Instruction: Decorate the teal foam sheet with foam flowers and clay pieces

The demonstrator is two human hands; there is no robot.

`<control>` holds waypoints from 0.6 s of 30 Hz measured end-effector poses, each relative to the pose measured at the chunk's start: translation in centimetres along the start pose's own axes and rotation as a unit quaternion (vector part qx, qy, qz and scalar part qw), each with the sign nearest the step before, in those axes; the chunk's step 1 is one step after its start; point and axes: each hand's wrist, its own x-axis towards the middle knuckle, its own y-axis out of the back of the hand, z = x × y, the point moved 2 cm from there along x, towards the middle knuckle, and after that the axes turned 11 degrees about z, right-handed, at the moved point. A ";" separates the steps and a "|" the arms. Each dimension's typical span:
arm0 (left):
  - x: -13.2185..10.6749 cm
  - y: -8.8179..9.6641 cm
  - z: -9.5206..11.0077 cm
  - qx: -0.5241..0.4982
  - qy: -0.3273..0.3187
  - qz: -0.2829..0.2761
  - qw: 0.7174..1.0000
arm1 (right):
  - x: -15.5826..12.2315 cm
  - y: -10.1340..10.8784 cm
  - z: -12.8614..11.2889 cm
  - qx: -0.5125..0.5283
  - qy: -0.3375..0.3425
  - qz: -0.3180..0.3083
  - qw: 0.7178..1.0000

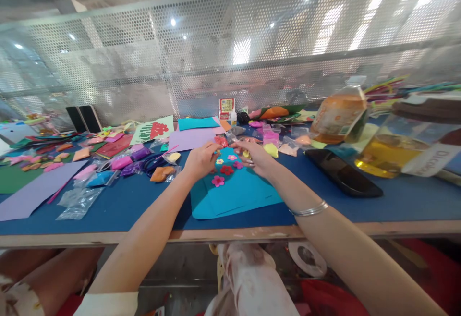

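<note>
A sheet of bright blue paper point(248, 193) lies in front of me, decorated with small clay-like flowers. Among these are a pink flower point(218, 181), a red flower point(227, 170) and a purple flower point(238, 165). My left hand point(202, 161) is at the paper's upper left, its fingers bent and pinched together. Opposite it, my right hand point(258, 157) curls its fingers over the upper right part, where a bit of yellow point(247, 154) shows beneath them. Anything between the fingertips of either hand is too small or hidden to make out.
To the right lie a black phone point(344, 174), a bottle of orange drink point(336, 114) and a jar of yellow liquid point(392, 148). Bagged colored clay point(129, 161) and purple paper point(39, 188) spread leftward. A perforated metal screen point(201, 61) stands behind the table. Another person's legs point(46, 273) show at lower left.
</note>
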 end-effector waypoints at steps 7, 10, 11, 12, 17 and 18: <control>0.0 0.7 1.1 -0.076 -0.023 0.097 0.992 | -0.9 -0.9 0.6 -0.100 0.012 -0.105 0.989; 0.0 0.8 1.5 -0.066 -0.050 0.103 0.991 | -1.1 -1.0 0.6 -0.081 0.014 -0.128 0.988; 0.0 0.9 1.6 -0.063 -0.050 0.103 0.991 | -1.0 -0.9 0.6 -0.079 0.017 -0.133 0.988; 0.0 0.9 1.7 -0.060 -0.046 0.102 0.992 | -1.0 -0.9 0.6 -0.081 0.020 -0.138 0.987; 0.0 0.7 2.0 -0.063 -0.043 0.068 0.995 | -0.7 -0.4 0.5 -0.104 0.036 -0.126 0.986; -0.1 0.7 2.1 -0.061 -0.045 0.061 0.995 | -0.6 -0.4 0.5 -0.104 0.037 -0.123 0.986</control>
